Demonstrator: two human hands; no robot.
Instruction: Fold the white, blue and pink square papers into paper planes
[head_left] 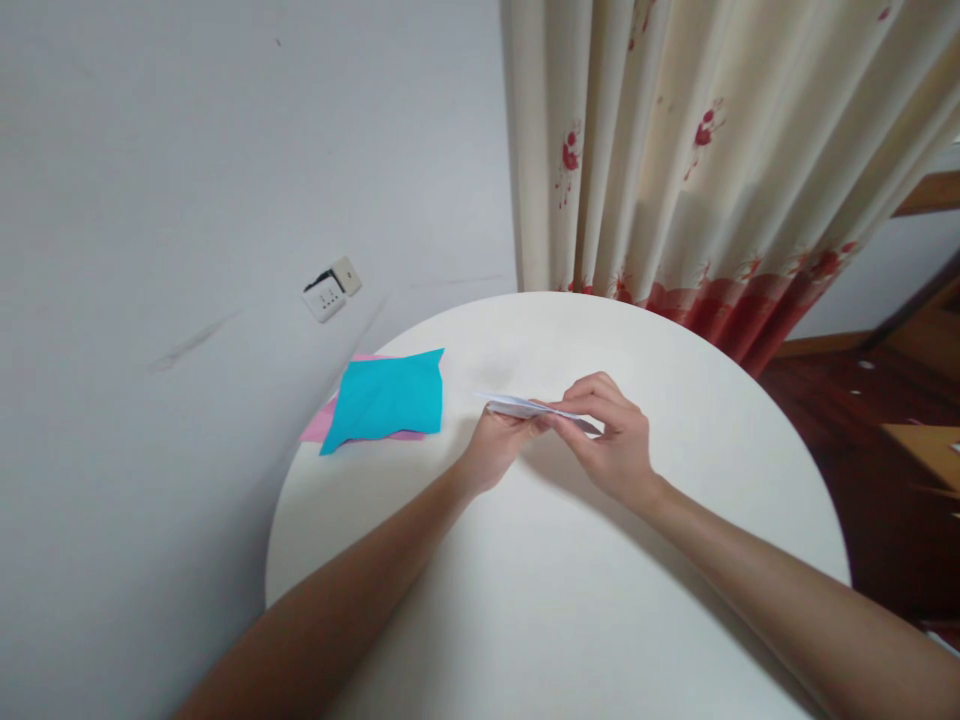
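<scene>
A piece of white paper (514, 406) is held between the two hands over the middle of the table, seen almost edge-on, so that it shows as a thin, pale sliver (it looks folded, though the number of layers is too fine to tell). Its left end reaches out past the left hand (496, 447), and a greyish, pointed corner shows by the right thumb. The left hand has its fingers closed on the paper from the near side, partly hidden behind it. The right hand (613, 440) pinches the paper's right part, the thumb below and the forefinger stretched along above, with the other fingers curled in. The fingertips of both hands nearly meet.

Under the hands lies the round white table (712, 400), with a soft shadow on it below the right hand and forearm. Near its left edge, apart from the left hand, a blue sheet (390, 397) with uneven edges and a crumpled surface lies on top of pink paper (318, 422), which peeks out around it.

Beyond the table stands a pale wall (225, 150) with a socket (325, 298) and grey scuffs. To the right hangs a cream curtain (622, 150) with red flowers and a red hem, and past it shows a dark reddish floor (847, 400).
</scene>
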